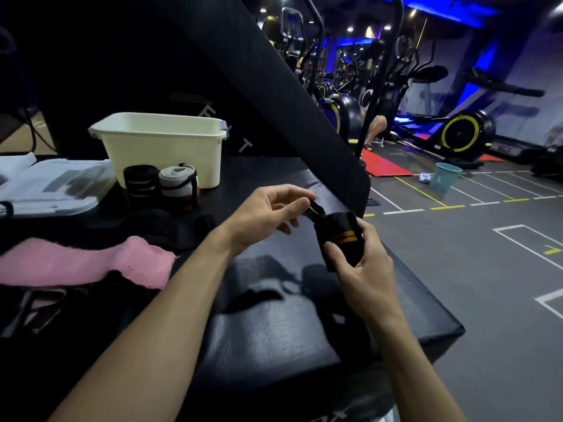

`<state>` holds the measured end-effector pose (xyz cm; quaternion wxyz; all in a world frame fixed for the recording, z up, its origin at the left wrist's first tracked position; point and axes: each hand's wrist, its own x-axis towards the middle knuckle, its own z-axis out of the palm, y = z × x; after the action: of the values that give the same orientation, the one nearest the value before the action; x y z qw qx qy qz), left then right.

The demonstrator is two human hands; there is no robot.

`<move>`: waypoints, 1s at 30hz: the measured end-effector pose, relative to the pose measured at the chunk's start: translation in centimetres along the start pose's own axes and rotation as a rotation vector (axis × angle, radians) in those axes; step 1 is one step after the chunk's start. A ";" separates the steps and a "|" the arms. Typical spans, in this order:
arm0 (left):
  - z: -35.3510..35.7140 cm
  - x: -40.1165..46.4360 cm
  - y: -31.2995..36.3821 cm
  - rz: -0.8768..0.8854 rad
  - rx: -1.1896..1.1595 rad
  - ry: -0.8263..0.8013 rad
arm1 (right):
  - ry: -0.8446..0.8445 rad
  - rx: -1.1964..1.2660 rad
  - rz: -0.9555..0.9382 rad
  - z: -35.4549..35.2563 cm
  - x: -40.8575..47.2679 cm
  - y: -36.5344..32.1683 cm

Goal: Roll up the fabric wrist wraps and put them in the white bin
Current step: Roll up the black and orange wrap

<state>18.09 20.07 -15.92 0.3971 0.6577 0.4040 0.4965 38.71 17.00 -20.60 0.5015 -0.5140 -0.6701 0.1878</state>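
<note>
Black fabric, banded with orange, fills the right hand (362,269) of a person working at a padded black bench (274,330) on a gym floor: the fingers curl around a rolled wrist wrap (339,239), held upright just above the bench's right edge. The left hand (271,214) pinches the wrap's loose black end (315,208) between thumb and fingertips, just left of the roll and a little higher. Both bare forearms reach in from the near side.

Farther back on the bench, a white bin (164,150) stands upright against a slanted black pad (274,86). Two finished rolls stand just in front of it, touching each other: a black roll (140,181) on the left and a grey-white roll with red and black bands (179,184) on the right. Dark unrolled wraps (170,226) lie flat near them, and a pink cloth (91,263) spreads over the bench's left side. A clear plastic lidded box (51,187) sits at far left.

On the right, beyond the bench, exercise bikes with yellow-rimmed wheels (463,132), a red floor mat (384,166) and a pale teal bucket (444,178) occupy the marked grey floor under blue lighting
</note>
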 end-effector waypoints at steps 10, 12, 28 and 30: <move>0.5 0.1 0.2 -0.155 -0.192 -0.046 | -0.005 -0.154 -0.107 -0.4 -0.3 0.5; 0.6 0.3 0.3 -0.219 -0.379 -0.046 | -0.003 -0.142 -0.098 -0.5 -0.3 0.7; 4.2 0.9 -0.5 -0.298 -0.590 0.184 | -0.157 0.859 0.164 -0.1 0.1 -1.1; 4.0 0.8 -0.4 -0.291 -0.596 0.164 | -0.241 0.945 0.186 -0.4 0.0 -1.3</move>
<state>22.10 20.47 -16.79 0.6045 0.4061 0.3615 0.5822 38.44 16.36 -19.44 0.5796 -0.2629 -0.5162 0.5731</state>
